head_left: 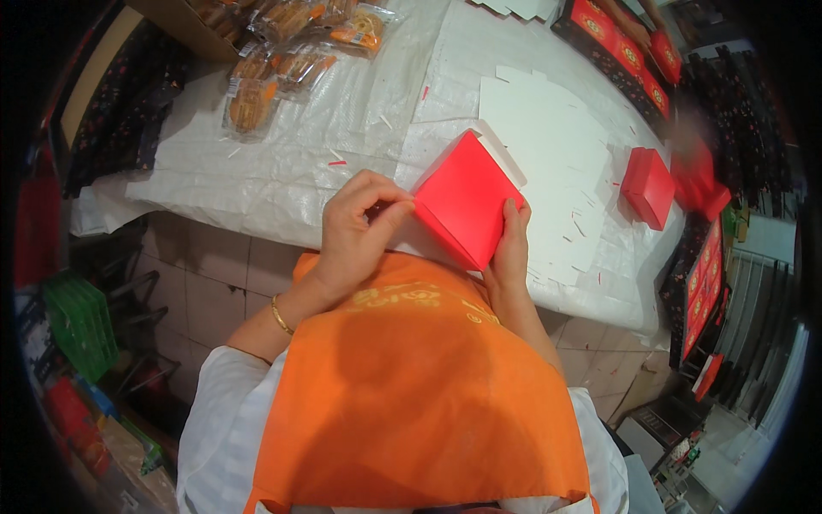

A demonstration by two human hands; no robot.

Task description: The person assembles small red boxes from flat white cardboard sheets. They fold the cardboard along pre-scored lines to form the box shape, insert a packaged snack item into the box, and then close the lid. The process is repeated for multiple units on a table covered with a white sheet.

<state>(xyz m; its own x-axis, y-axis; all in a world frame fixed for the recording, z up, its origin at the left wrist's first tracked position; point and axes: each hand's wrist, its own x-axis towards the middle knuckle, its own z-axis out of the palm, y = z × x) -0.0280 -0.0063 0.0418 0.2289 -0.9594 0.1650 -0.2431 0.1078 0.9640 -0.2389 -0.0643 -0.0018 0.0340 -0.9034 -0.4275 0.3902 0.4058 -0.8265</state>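
Observation:
A red cardboard box (467,201) is held tilted at the table's near edge, in front of my orange apron. One pale flap (503,154) stands out from its far right side. My right hand (511,244) grips the box by its right edge, fingers bent over the rim. At the left corner of the box, the thumb and forefinger of my left hand (364,224) pinch the cardboard. A gold bracelet circles my left wrist. The underside of the box is hidden.
Bagged baked goods (282,64) lie at the back left. White card sheets (548,163) with paper scraps lie to the right. Another red box (648,188) stands farther right. Another person's hands (634,30) are by a patterned tray (612,51) at the far right.

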